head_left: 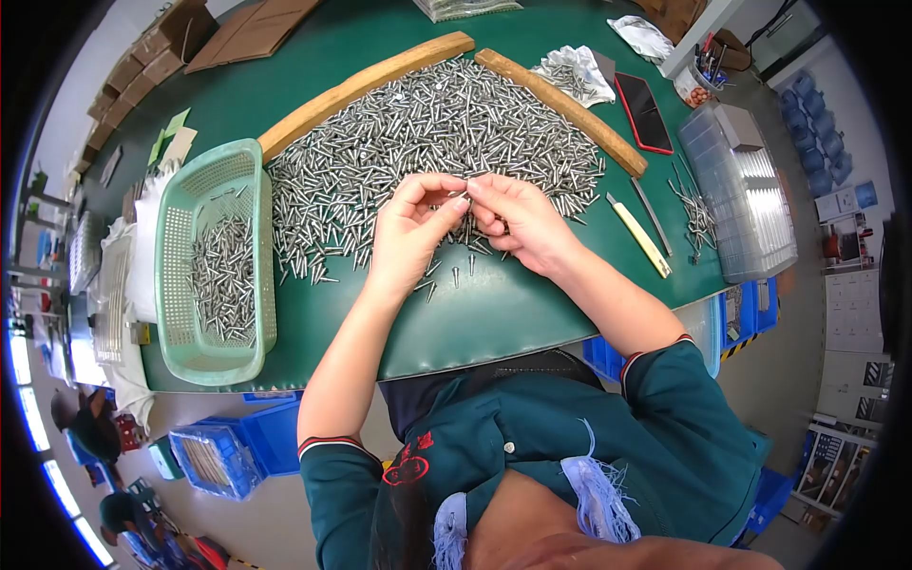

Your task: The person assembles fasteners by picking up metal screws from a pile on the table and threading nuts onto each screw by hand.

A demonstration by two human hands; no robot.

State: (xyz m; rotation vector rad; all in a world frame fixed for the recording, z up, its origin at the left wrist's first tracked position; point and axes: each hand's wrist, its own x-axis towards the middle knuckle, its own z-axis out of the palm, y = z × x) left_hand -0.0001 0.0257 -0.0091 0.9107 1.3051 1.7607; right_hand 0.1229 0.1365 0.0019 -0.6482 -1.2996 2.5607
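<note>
My left hand (415, 228) and my right hand (525, 220) meet over the near edge of a wide pile of small metal screws (380, 157). Both are closed in a pinch, fingertips touching. A small metal screw (464, 196) shows between them, largely hidden by the fingers. Just below my hands, a few loose screws (456, 276) lie on the green tabletop (494, 323). To the left stands a pale green plastic basket (171, 275), with more of the same small parts inside.
Two wooden bars (366, 90) (565, 109) border the pile at the back. On the right lie a utility knife (638, 237), a metal strip (652, 217), a phone (643, 112), loose longer metal pieces (698, 217) and a clear plastic box (741, 204). A white bag (591, 76) holds more parts.
</note>
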